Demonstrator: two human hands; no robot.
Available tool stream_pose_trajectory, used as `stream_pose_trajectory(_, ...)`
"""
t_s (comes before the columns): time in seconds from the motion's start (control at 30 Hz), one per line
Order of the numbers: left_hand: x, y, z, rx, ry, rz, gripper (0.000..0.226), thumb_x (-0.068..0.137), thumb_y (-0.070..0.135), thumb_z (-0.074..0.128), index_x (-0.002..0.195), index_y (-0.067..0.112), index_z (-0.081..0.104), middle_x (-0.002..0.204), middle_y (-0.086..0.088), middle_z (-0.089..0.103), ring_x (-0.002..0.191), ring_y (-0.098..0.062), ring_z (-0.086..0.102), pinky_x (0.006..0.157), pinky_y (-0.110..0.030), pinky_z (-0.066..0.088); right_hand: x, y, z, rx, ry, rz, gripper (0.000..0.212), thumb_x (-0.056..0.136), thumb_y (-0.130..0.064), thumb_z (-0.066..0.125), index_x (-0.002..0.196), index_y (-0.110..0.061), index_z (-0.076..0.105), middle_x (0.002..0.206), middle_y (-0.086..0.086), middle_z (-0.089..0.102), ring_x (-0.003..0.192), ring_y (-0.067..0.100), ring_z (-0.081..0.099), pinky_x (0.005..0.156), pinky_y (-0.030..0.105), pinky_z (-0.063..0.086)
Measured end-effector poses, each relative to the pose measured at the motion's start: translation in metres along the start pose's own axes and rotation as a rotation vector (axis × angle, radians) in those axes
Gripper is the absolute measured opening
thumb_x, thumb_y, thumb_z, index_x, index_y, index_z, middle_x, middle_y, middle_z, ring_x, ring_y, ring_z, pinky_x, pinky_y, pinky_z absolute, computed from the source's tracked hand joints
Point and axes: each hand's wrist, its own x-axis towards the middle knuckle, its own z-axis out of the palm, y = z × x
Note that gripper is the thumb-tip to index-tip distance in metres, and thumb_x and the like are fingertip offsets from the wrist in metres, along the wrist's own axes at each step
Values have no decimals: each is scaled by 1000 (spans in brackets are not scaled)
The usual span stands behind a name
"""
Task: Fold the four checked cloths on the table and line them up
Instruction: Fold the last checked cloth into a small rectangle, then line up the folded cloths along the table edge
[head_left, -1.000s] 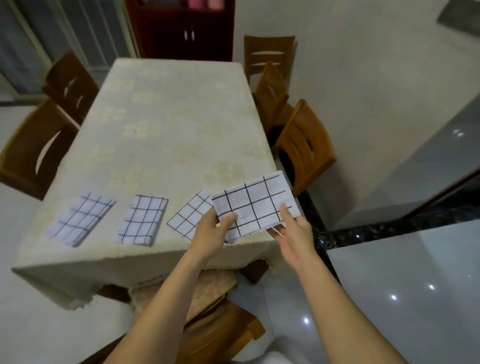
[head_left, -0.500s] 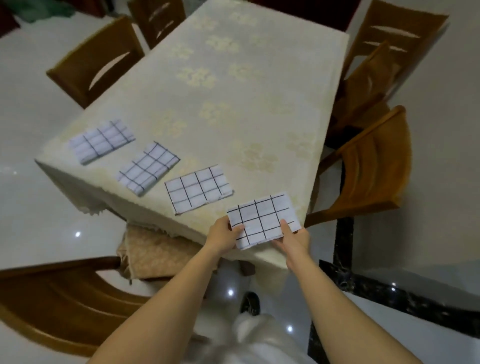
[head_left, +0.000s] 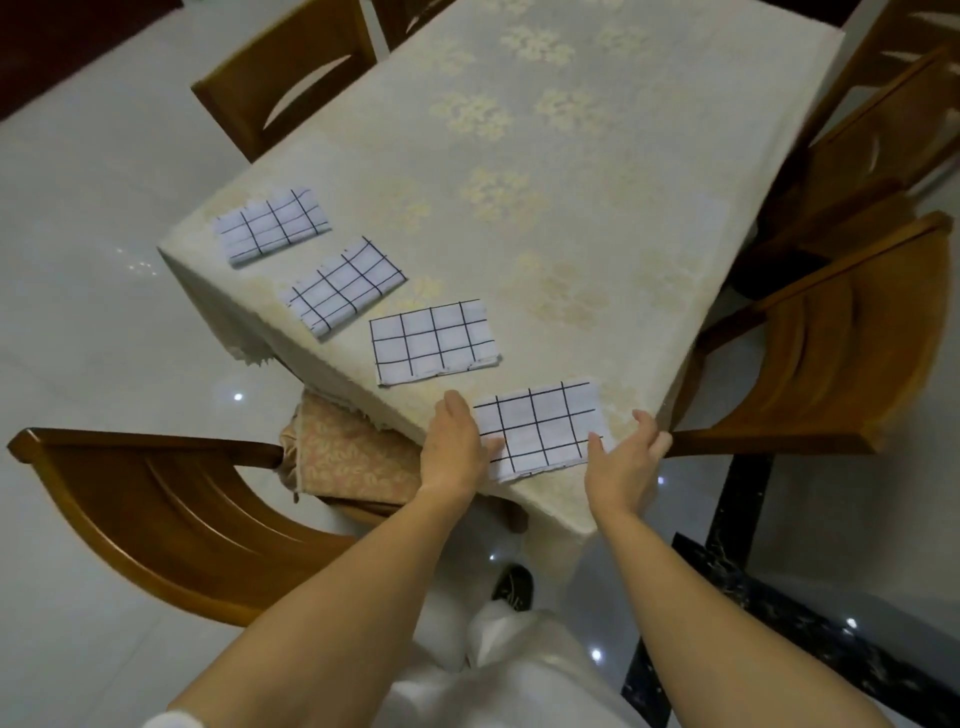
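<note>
Four folded white cloths with black checks lie in a diagonal row along the near edge of the table (head_left: 571, 208): the farthest cloth (head_left: 272, 226) at the left corner, a second cloth (head_left: 343, 283), a third cloth (head_left: 434, 340), and the nearest cloth (head_left: 540, 426) by the right corner. My left hand (head_left: 454, 447) lies flat at the nearest cloth's left edge, thumb touching it. My right hand (head_left: 626, 457) is at its right edge with fingers spread and relaxed, thumb against the cloth. Neither hand grips it.
A wooden chair (head_left: 156, 509) with a patterned cushion (head_left: 353, 457) stands at my left, tucked under the table. Another chair (head_left: 841, 343) stands close to the right corner, with more chairs (head_left: 883, 130) behind it and one chair (head_left: 285, 78) at the far left. The floor is glossy white tile.
The fourth cloth, held in the air by both hands a second ago, now lies on the table at the row's end. Both hands have let go and opened beside it.
</note>
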Motion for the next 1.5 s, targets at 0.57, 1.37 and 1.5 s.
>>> stream_pose_trajectory(0.57,12,-7,9,507,-369,222,92,102,54,47,161,18,-14,169,-1,-18,156,-25,-14,128,-46,2,22,-27,23,-685,-417,-403,70,106,-50,21,160,-19,-12,168,0,-17,154,27,-16,125,46,-6)
stream_pose_trajectory(1.37,15,-217,-332,797,-128,397,17,102,31,49,109,20,60,110,-4,63,104,-29,58,88,-41,43,-253,-255,146,-290,-269,-564,34,99,-31,48,126,-19,64,124,5,63,113,27,58,100,38,43)
stream_pose_trajectory(1.5,37,-227,-354,801,-152,407,19,101,31,49,111,20,61,112,-3,65,104,-28,60,83,-39,45,-269,-269,162,-249,-279,-525,37,99,-31,49,133,-21,60,131,4,60,118,24,56,104,38,41)
